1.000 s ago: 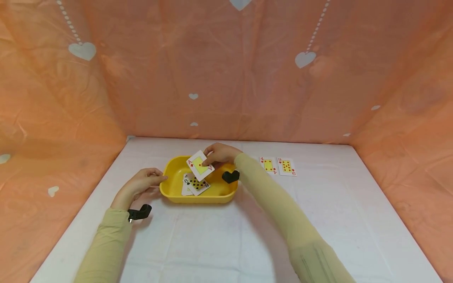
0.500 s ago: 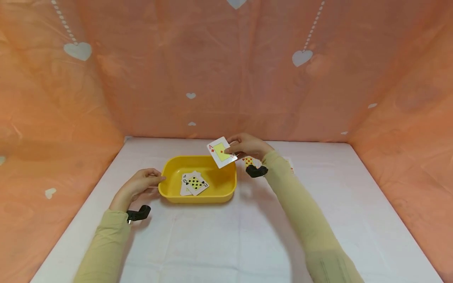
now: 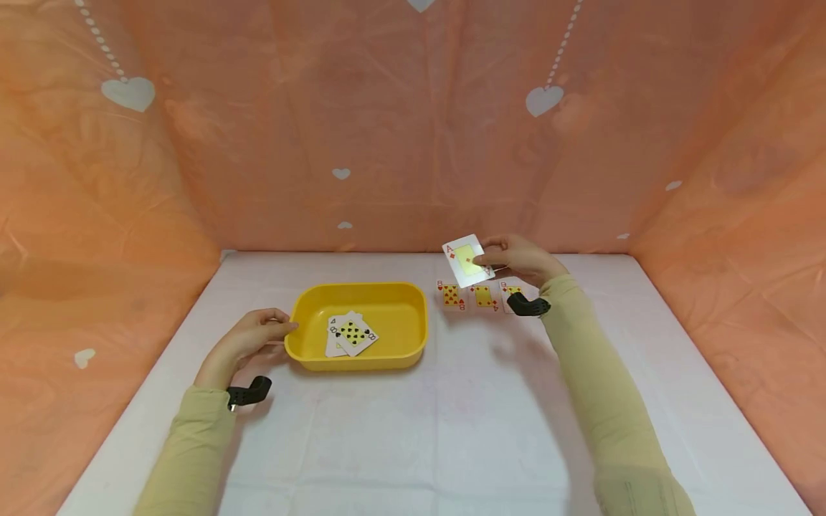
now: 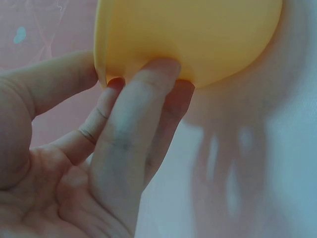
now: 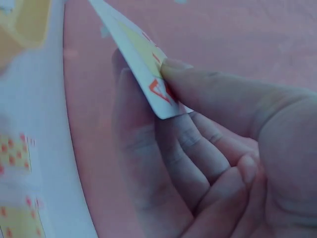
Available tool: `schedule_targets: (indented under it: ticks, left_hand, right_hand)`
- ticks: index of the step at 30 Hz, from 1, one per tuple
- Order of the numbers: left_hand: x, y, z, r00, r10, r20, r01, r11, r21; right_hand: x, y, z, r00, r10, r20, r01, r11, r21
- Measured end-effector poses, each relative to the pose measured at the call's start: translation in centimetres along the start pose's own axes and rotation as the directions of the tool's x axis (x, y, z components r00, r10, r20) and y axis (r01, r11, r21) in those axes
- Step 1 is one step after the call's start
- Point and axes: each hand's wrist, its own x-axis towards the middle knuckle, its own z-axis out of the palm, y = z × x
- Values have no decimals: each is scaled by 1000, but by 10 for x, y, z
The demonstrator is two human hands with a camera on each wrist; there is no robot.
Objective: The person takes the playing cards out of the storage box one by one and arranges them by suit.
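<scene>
i have the right hand (image 3: 524, 259) pinching the ace of diamonds (image 3: 461, 259) between thumb and fingers, right of centre in the head view. it has swung away from the yellow tray (image 3: 403, 326), so the ace is now nearest the row of three cards (image 3: 482, 296) just below it in frame. left of centre, the left hand (image 3: 245, 339) grips the tray's left end.

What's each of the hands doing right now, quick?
Left hand: holding the yellow tub at one end.
Right hand: pinching the ace of diamonds.
</scene>
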Motion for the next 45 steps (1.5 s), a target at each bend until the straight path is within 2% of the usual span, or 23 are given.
schedule_targets:
  ticks: [7,16,23,26,32,35,40,42,45]
  left_hand:
    - [-3,-4,1,1000,-21,-18,22,999,30]
    - [-6,-6,1,1000,0,-20,0,1000,2]
    - [-7,-6,1,1000,12,-13,-12,1000,-4]
    - [-7,-6,2,1000,4,-16,-4,1000,-10]
    - [-6,-6,2,1000,-3,-16,3,1000,1]
    - [-6,-6,2,1000,-13,-18,13,1000,-2]
    - [-7,-5,1,1000,-15,-19,15,1000,-5]
    - [-8,-5,1,1000,-8,-19,8,1000,-7]
    - [-8,-5,2,1000,-2,-19,1,1000,-10]
  right_hand:
    - [-26,25,-37,997,39,-67,-41,999,-19]
    - [-53,58,-76,982,104,-156,-106,994,-4]
    - [-63,81,-96,955,203,-217,-193,979,65]
    - [-66,90,-102,944,240,-227,-225,970,90]
    - [-72,109,-109,946,221,-237,-191,971,141]
    - [-71,115,-109,933,257,-251,-222,962,160]
    - [-68,119,-107,900,339,-275,-294,936,193]
    - [-67,120,-108,894,345,-287,-299,935,192]
    - [-67,121,-109,899,328,-289,-289,942,170]
